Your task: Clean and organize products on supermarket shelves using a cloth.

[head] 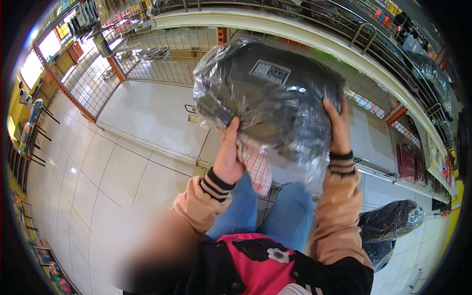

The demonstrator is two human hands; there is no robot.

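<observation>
A dark backpack-like item (258, 92) in a clear plastic bag is held up in front of me, above my knees. It bears a patch with writing. My left hand (230, 155) grips the lower left edge of the plastic, thumb on top. A red-and-white checked cloth (254, 162) hangs down beside that hand, apparently held in it too. My right hand (340, 127) clasps the right side of the wrapped item, its thumb towards me and its fingers mostly hidden behind.
A low white shelf (151, 107) runs ahead, with wire mesh (88, 77) at its left end. Above it, an upper shelf (295, 27) carries plastic-wrapped goods. Dark wrapped items (391, 221) lie at my right. Maroon wrapped goods (409, 158) stand on the lower shelf, far right.
</observation>
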